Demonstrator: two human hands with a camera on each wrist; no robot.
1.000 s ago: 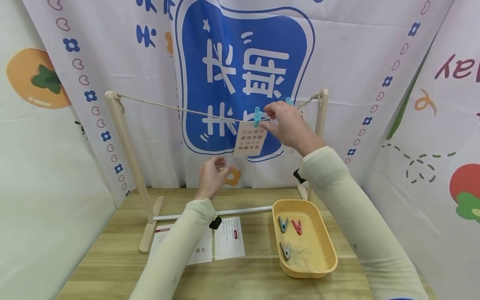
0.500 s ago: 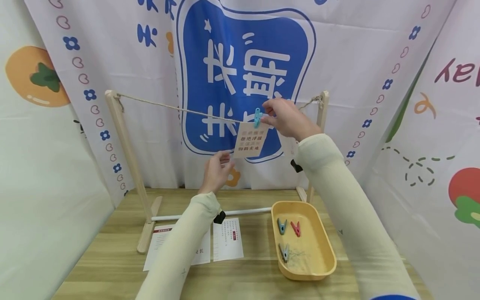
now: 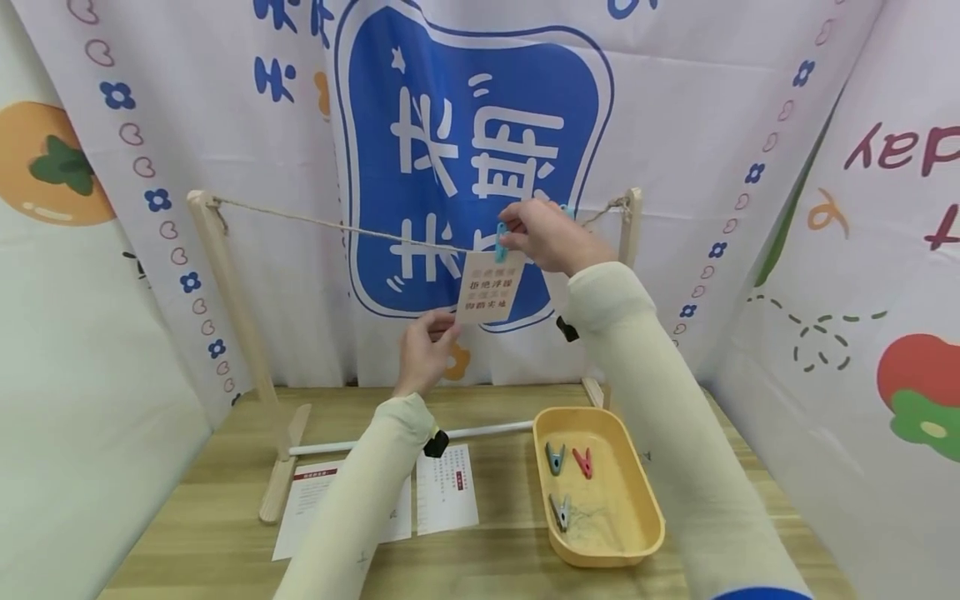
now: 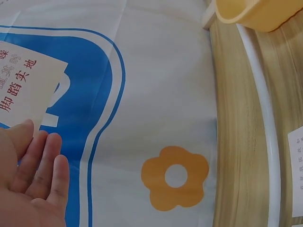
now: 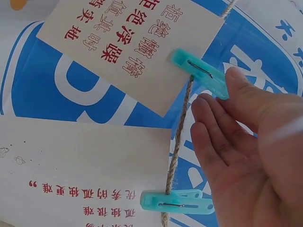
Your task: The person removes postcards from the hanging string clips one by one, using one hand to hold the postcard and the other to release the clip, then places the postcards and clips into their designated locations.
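Right hand [image 3: 555, 237] pinches the handle end of the turquoise clip [image 5: 201, 73] with thumb and fingers, clip about upright across the rope [image 5: 179, 132] at the printed card's [image 3: 487, 287] top edge; card hangs below and left of those fingers, long axis running down from rope. Left hand [image 3: 423, 354] is at the far end, thumb and fingers closed on the lower-left corner, though the back side is hidden, so firmness unclear. Second card [image 5: 85, 165] hangs just beside, under another clip [image 5: 175, 202].
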